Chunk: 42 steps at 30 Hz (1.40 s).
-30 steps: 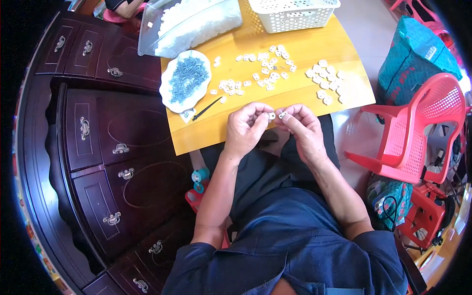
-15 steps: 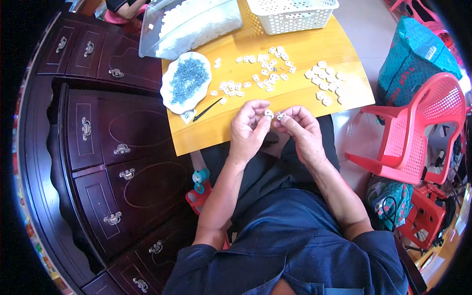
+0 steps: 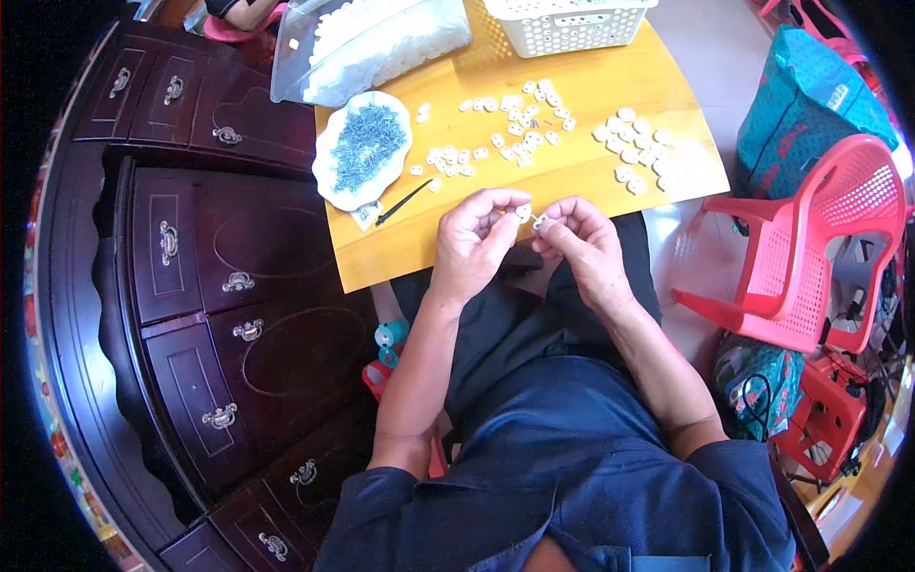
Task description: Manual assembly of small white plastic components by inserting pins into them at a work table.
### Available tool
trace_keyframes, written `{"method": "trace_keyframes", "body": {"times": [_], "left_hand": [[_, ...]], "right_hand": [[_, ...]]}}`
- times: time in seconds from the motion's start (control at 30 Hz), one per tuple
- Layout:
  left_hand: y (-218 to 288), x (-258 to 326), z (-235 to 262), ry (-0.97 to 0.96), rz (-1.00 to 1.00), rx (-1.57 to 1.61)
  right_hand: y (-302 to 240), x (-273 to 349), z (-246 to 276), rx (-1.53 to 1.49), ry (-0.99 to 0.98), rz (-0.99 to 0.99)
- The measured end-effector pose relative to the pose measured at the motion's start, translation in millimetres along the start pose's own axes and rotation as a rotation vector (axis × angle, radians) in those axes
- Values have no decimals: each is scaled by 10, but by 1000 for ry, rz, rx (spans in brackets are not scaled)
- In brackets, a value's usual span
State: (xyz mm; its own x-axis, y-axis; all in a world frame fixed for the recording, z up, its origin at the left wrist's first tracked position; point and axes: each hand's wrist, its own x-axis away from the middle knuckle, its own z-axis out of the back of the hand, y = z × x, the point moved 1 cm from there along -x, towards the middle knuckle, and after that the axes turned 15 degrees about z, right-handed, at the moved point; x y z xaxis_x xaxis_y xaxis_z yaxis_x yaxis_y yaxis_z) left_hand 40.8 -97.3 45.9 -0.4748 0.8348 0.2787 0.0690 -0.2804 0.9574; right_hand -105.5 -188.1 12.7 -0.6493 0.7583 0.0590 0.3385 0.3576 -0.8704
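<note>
Over the table's near edge, my left hand pinches a small white round plastic piece between thumb and finger. Close by, my right hand is closed on another small white piece, partly covered by the fingertips. The two pieces face each other, nearly touching. Beyond the hands lie several loose small white pieces with holes. A neater group of round white pieces is at the right. A scalloped white dish holds thin grey metal pins or nails. A slim black tool rests near it.
On the yellow table, a clear bin of white pieces and a white perforated basket stand at the back. A dark wooden cabinet is at left, a red plastic chair and teal bag at right. Another person's arm shows at top left.
My left hand has shifted slightly left, and the pieces in both hands have turned a little at the fingertips. The view has tilted slightly.
</note>
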Motion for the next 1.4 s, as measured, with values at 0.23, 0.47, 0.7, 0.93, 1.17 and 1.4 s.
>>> {"method": "trace_keyframes", "body": {"times": [0.23, 0.47, 0.7, 0.93, 1.17, 1.4], "left_hand": [[49, -15, -8, -21, -17, -55], [28, -38, -23, -33, -11, -94], [42, -62, -28, -49, 2, -124], [57, -110, 4, -116, -54, -243], [187, 8, -166, 23, -152, -582], [44, -37, -219, 144, -365, -690]], "right_hand": [[33, 3, 27, 1, -5, 4], [66, 4, 37, 9, -19, 22], [72, -2, 32, -19, -21, 8], [103, -5, 51, -2, -49, -52], [115, -24, 64, -113, 51, -92], [96, -8, 87, -251, 49, -121]]}}
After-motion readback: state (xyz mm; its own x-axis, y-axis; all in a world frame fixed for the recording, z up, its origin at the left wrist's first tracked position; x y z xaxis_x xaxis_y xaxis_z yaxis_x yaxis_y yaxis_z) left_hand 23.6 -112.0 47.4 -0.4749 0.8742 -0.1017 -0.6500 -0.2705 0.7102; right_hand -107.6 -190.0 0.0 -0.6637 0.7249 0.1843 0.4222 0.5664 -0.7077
